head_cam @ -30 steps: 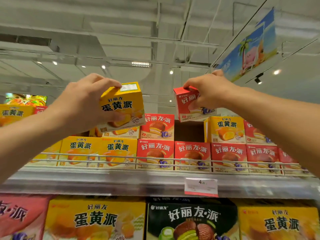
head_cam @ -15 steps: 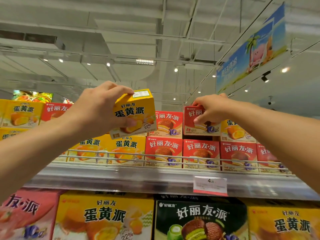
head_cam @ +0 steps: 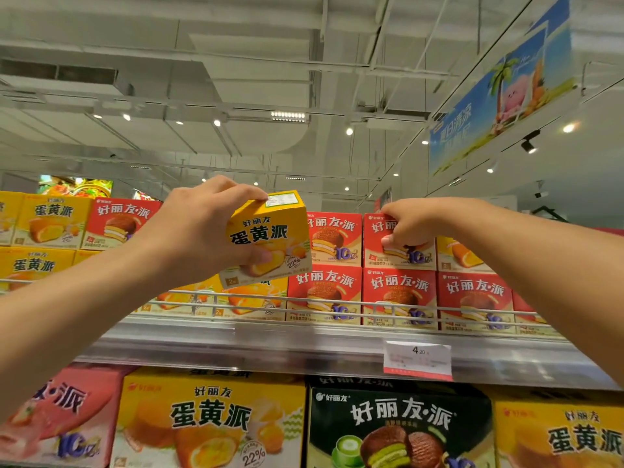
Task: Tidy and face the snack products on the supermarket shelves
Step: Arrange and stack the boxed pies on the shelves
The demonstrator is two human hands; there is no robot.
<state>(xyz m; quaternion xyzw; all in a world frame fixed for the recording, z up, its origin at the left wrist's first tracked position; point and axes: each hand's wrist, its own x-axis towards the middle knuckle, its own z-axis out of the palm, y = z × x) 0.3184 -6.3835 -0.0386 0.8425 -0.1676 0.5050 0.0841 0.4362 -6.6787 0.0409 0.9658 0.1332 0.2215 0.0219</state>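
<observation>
The yellow cardboard snack box [head_cam: 268,236], gripped aloft in the left hand [head_cam: 199,228], needs a yellow-row slot, while the right hand [head_cam: 410,224] pinches a red cardboard snack box [head_cam: 398,241] seated in the top row.

yellow egg-yolk pie box [head_cam: 270,238] – glossy printed card | shelf edge [head_cam: 270,346] – brushed metal, sheen | price tag [head_cam: 417,360] – matt paper

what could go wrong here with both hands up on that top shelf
The left hand holds the yellow box tilted in the air, in front of the wire rail; a slip would likely drop it. The right hand grips the red box on the upper layer; a hard push might shift the neighbouring red box.
</observation>
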